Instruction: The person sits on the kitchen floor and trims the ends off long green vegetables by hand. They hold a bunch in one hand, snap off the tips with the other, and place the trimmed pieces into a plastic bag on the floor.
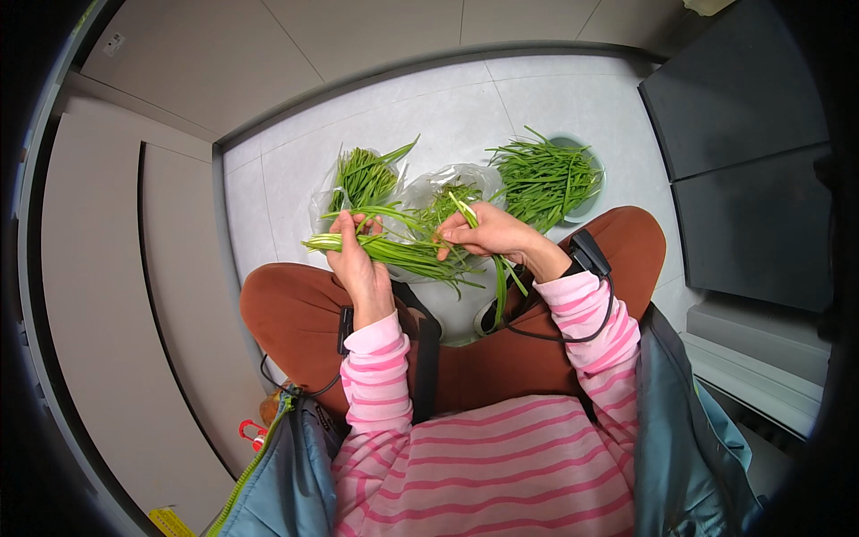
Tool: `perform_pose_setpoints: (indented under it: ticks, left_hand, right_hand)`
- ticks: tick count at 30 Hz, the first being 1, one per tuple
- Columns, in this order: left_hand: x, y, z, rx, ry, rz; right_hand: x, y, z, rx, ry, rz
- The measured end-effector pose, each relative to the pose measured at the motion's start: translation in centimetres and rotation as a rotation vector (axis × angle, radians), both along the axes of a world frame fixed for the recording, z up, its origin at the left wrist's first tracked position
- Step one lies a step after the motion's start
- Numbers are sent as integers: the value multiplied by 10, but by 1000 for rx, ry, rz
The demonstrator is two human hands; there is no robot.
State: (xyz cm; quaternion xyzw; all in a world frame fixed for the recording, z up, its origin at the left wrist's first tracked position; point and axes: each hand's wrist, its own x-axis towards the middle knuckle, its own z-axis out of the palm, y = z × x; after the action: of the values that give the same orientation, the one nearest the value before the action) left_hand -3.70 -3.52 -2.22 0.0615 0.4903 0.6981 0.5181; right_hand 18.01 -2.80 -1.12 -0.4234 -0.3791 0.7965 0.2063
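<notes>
My left hand (357, 258) holds a bunch of long green garlic chives (402, 254), pale stem ends to the left. A few chive stalks (501, 288) hang from my right hand (486, 231), whose fingertips touch the leaf side of that bunch. Under and beyond my hands, a clear plastic bag (486, 176) holds thin green scraps (451, 201). Left of it, another clear plastic bag (319, 201) contains more chives (366, 178). At the right, a heap of chives (547, 178) fills a pale green basin (599, 194) and spills over its left side.
Everything stands on a grey tiled floor (429, 114) between my bent knees (288, 295) and beige cabinet fronts (376, 33). Dark grey drawer fronts (745, 221) rise at the right. A black cable (557, 341) runs from a device on my right wrist. A red plastic object (252, 434) lies at lower left.
</notes>
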Motion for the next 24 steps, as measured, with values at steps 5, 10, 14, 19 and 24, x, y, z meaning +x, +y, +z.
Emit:
perform_pose_setpoints:
  ticks: [5,10,14,19,24]
  left_hand:
    - [-3,1,-1,-14,-20,33]
    - [-6,2,-1,-12,-9,94]
    - [-10,2,-1,18,2,117]
    - [-18,2,-5,51,-30,168]
    - [-20,2,-8,42,-15,224]
  right_hand:
    - [2,0,2,10,9,19]
    - [2,0,-1,38,-4,23]
    - [3,1,-2,37,-21,1]
    - [3,0,-2,43,-35,-13]
    - [4,0,-2,69,-75,-1]
